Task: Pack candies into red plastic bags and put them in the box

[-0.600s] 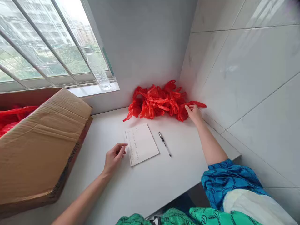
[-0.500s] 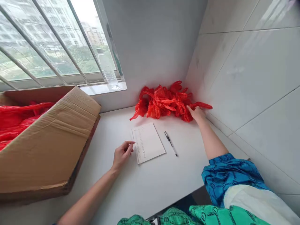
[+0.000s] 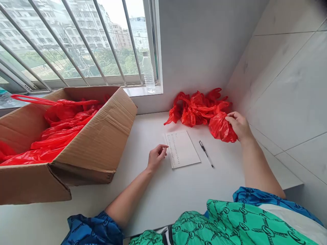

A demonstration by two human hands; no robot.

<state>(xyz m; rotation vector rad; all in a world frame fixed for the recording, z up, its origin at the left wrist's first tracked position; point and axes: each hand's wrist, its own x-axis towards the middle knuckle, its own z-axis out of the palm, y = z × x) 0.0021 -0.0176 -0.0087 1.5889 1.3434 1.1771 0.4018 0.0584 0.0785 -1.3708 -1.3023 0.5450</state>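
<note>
My right hand (image 3: 239, 126) grips a red plastic bag (image 3: 222, 127), bunched and rounded, at the right end of a heap of red plastic bags (image 3: 195, 108) near the wall. What the bag holds cannot be made out. My left hand (image 3: 157, 157) rests by the left edge of a white notepad (image 3: 184, 151) with a column of small writing; its fingers are curled and thumb and forefinger come close together. Just right of the pad lies a pen (image 3: 206, 153) with a black grip.
A cardboard box (image 3: 102, 132) with several red bags (image 3: 63, 132) inside stands on the left of the white table (image 3: 184, 194). On the windowsill is a clear water bottle (image 3: 148, 73). A barred window (image 3: 76, 41) and a tiled wall (image 3: 288, 92) border the table.
My right hand has drawn one red bag forward from the heap's right end. My left hand stays by the notepad. The view has turned left, showing more of the box.
</note>
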